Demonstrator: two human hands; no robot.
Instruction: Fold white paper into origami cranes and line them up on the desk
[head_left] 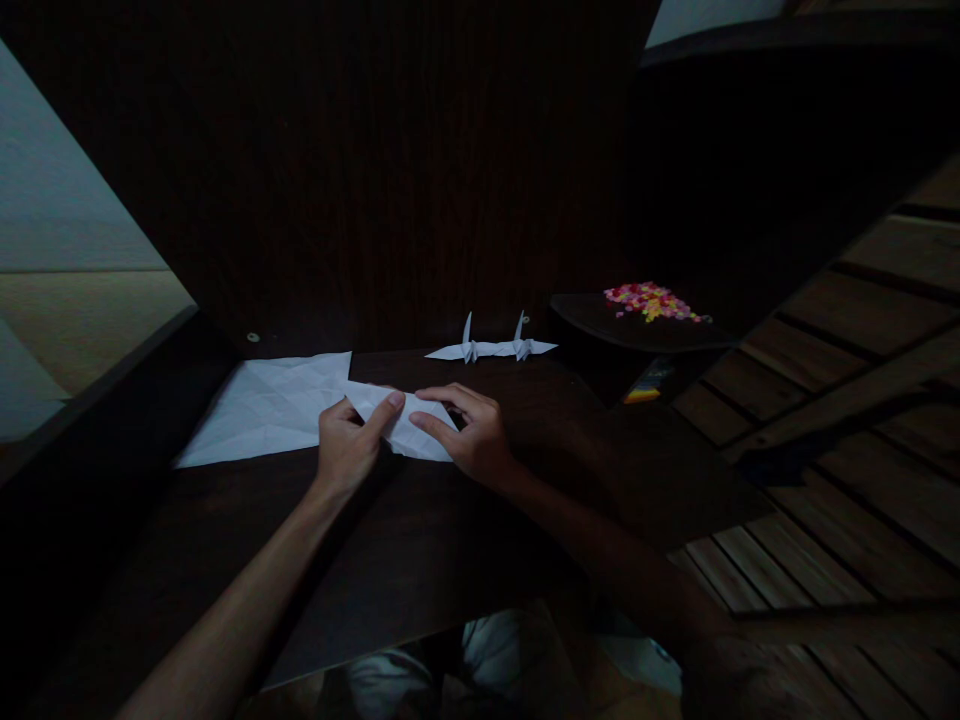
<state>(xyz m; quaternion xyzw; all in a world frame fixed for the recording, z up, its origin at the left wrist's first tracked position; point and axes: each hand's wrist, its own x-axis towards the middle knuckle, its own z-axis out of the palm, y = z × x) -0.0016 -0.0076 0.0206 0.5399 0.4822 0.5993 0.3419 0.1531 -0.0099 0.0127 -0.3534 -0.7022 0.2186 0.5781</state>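
Note:
Between my two hands is a folded piece of white paper (pixel 409 428), held just above the dark desk. My left hand (pixel 349 440) grips its left side, thumb pressed on the upper face and fingers curled behind. On the right side, my right hand (pixel 474 430) pinches the paper with thumb and forefinger near its edge. A larger creased white sheet (pixel 262 405) lies flat on the desk to the left, partly behind my left hand. Beyond my hands, two folded paper cranes (pixel 459 351) stand in a row against the back panel.
A dark curved shelf (pixel 592 318) at the right bears a pile of small pink, red and yellow pieces (pixel 651 300). Beneath it sits a small yellow-and-dark item (pixel 645 385). The desk's raised left side (pixel 97 400) borders the work surface. Slatted wood (pixel 847 480) lies to the right.

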